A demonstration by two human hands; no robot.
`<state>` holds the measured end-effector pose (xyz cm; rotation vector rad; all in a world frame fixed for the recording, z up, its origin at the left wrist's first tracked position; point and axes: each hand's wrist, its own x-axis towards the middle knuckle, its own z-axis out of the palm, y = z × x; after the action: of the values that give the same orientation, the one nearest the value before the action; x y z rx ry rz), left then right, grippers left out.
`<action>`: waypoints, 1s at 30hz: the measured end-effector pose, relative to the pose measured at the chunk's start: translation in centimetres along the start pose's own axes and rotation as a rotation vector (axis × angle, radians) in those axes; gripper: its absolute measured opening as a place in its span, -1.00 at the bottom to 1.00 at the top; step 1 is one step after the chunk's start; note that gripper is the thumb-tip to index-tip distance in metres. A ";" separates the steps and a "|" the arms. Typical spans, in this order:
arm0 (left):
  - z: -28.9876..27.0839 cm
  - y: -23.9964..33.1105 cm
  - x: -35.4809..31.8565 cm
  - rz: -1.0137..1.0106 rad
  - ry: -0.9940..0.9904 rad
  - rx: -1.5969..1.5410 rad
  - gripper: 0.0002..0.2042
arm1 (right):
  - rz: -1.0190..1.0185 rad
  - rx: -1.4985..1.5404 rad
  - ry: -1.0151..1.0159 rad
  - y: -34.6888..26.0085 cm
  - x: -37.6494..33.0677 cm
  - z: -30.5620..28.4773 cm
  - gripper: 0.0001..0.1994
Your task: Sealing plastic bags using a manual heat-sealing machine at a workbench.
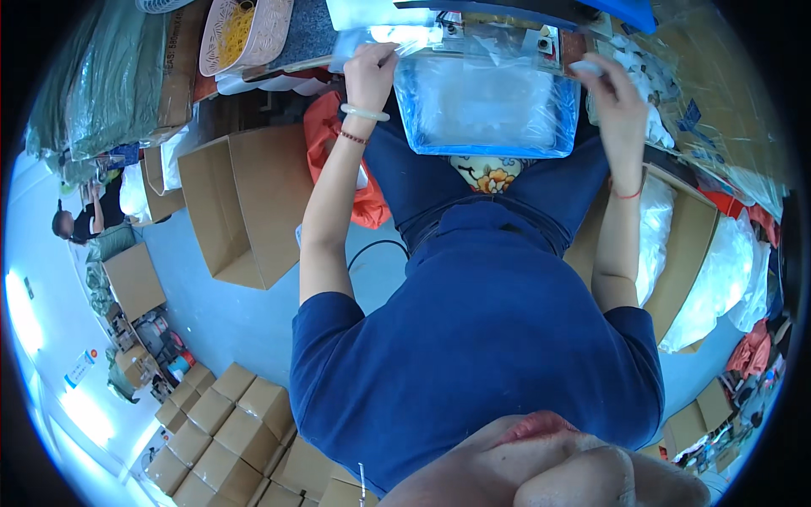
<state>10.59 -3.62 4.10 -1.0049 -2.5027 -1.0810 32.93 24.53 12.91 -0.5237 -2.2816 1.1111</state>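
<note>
A clear blue-tinted plastic bag (487, 106) with a pale flat item inside hangs from the table edge over my lap. My left hand (370, 72) pinches its top left corner by the machine. My right hand (610, 89) grips the top right corner and a small white piece. A sealing machine (498, 38) with metal parts sits just beyond the bag's top edge. I wear a pale bangle and a red cord on the left wrist, a red cord on the right.
An open cardboard box (241, 203) stands on the floor to my left, beside an orange bag (325, 135). A box with white plastic-wrapped goods (676, 253) is at my right. Stacked closed cartons (236, 431) lie lower left. Another person (80, 220) sits far left.
</note>
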 end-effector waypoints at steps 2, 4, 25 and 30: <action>-1.1 2.0 0.1 -0.230 -0.097 -0.151 -0.81 | 0.108 0.099 -0.155 -2.5 -1.6 2.3 -0.73; -2.1 4.4 -0.1 -0.425 -0.158 -0.421 -0.80 | 0.341 0.192 -0.363 -4.4 -2.3 4.3 -0.73; 3.3 8.2 2.9 -0.805 -0.694 -1.448 -0.74 | -0.101 -0.678 -0.141 0.4 4.0 1.3 -0.76; 4.9 8.4 2.8 -0.906 -0.621 -1.457 -0.77 | -0.267 -0.893 0.169 7.2 5.8 0.4 -0.78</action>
<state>14.46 5.45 6.58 -0.2375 -2.2648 -3.5714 28.87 31.69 8.67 -0.5748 -2.5053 -0.1278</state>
